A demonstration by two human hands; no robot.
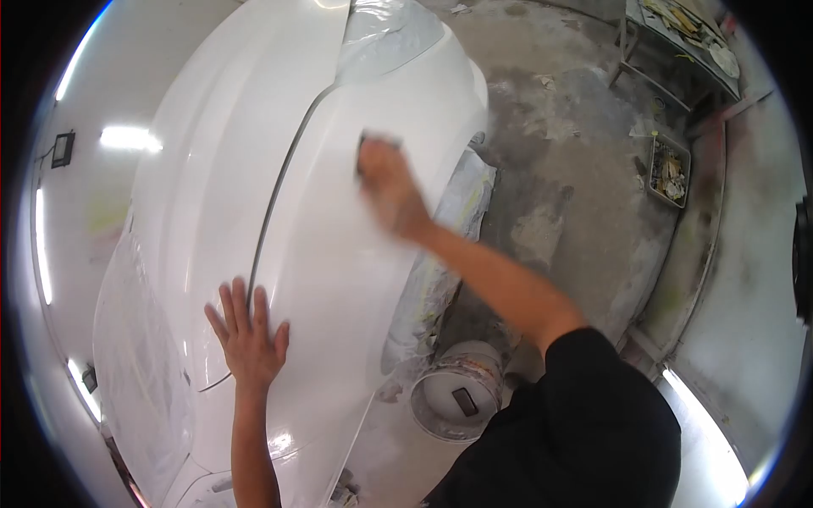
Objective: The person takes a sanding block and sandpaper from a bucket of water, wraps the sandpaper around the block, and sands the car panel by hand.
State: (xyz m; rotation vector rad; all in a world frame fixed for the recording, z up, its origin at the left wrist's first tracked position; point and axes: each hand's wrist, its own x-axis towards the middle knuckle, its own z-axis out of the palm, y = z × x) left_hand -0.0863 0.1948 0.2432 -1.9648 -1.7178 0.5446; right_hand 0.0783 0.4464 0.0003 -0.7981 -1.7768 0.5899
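A white car body with a dark panel gap fills the middle of the head view. My left hand lies flat on it beside the gap, fingers spread, holding nothing. Farther up the same panel, my right hand is closed on a small dark pad, blurred by motion; the pad shows only at its edges and its exact kind is hidden. The wheel area is covered with masking sheet. Clear plastic film covers the car's left side, and more film lies at the top.
A round bucket stands on the floor near my body, with a dark rectangular block in it. To the right are a bin of scraps and a littered bench. Lamps line the left wall.
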